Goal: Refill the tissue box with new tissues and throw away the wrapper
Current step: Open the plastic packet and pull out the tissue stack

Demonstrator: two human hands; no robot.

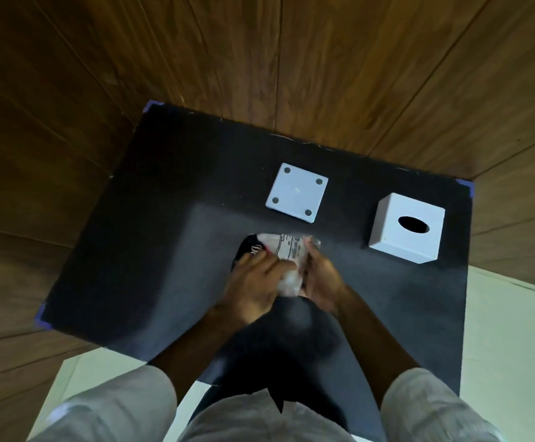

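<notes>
A wrapped tissue pack [287, 250], clear plastic with black print and a dark end, sits low over the middle of the black table [151, 237]. My left hand [253, 285] grips its left side and my right hand [322, 275] grips its right side. The lower part of the pack is hidden by my fingers. The white tissue box cover [406, 228], with an oval slot on top, stands at the right. Its flat white base plate [296, 193], with round pads at the corners, lies apart from it at the back middle.
Wooden panel walls rise behind and to the left of the table. Blue tape marks the table's corners [41, 320]. Pale floor shows to the right and at the front. My grey sleeves fill the bottom of the view.
</notes>
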